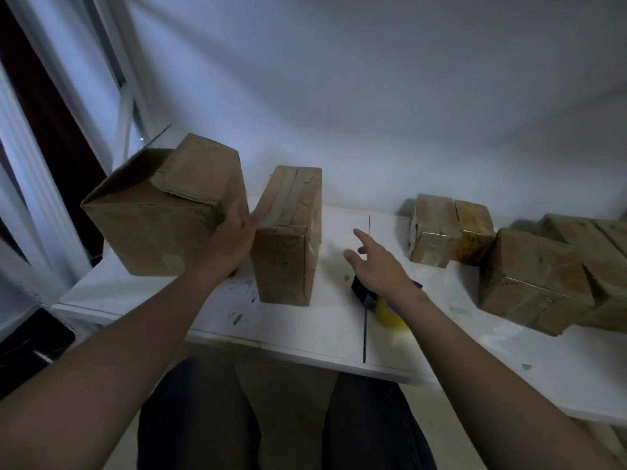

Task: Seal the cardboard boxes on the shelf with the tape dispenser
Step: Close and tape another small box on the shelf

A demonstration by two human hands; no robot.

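Nearest the camera are the person's legs in dark trousers (190, 418), and both bare forearms reach over them toward a white shelf (305, 330) marked with dark smudges. The tape dispenser (390, 313), blue and yellow, lies on the shelf close to its front edge, partly hidden under the right wrist. The right hand (376, 266) is above it with fingers spread and straight, holding nothing; whether it touches the dispenser cannot be told.

Further left, the left hand (234, 232) grips the right side of an open box (149, 225), which is tilted with one flap sticking up. Just beside it a taped box (288, 252) stands upright on the shelf. To the right, a pair of small boxes (437, 232) sits near the back; one carries yellow scribbled writing that cannot be read. A larger box (529, 283) lies beside them. Behind everything is a plain white wall (373, 96).
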